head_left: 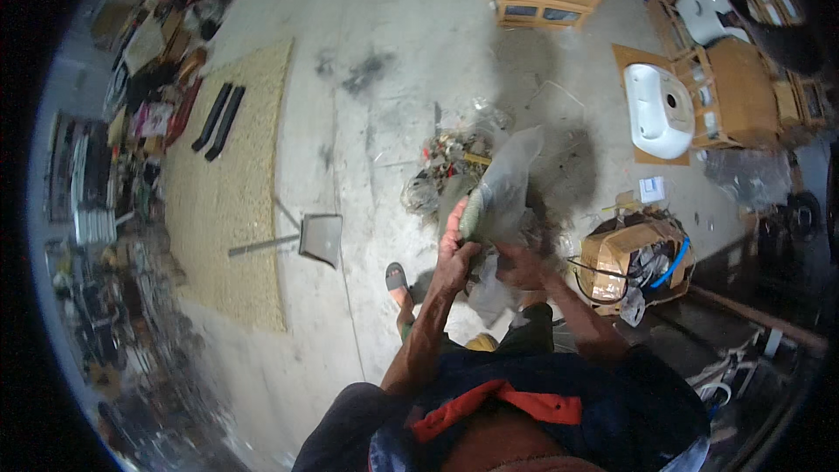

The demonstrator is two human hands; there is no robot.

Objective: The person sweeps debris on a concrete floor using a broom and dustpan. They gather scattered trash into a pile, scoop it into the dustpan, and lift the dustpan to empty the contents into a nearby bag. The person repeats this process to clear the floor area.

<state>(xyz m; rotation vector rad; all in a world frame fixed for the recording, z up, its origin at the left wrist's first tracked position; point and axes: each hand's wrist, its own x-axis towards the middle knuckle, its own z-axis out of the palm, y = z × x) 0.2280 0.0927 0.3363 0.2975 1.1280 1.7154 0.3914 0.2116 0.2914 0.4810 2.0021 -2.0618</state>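
My left hand (454, 249) is closed round a rounded grey-green object (472, 215), whose exact kind I cannot make out. Against it hangs a translucent plastic bag or sheet (516, 164), which reaches up and away to the right. Close to the lower part of the plastic is my right hand (521, 267), its fingers smeared by motion, so its grip does not show. Beyond my hands a heap of mixed rubbish (456, 150) lies on the concrete floor, partly covered by the plastic.
A long-handled dustpan (322, 239) lies left of my foot, near a speckled board (229, 201) bearing two black bars (225, 124). To the right are an open cardboard box (608, 264) of scraps and a white basin (657, 112). Wooden crates (537, 14) stand far off.
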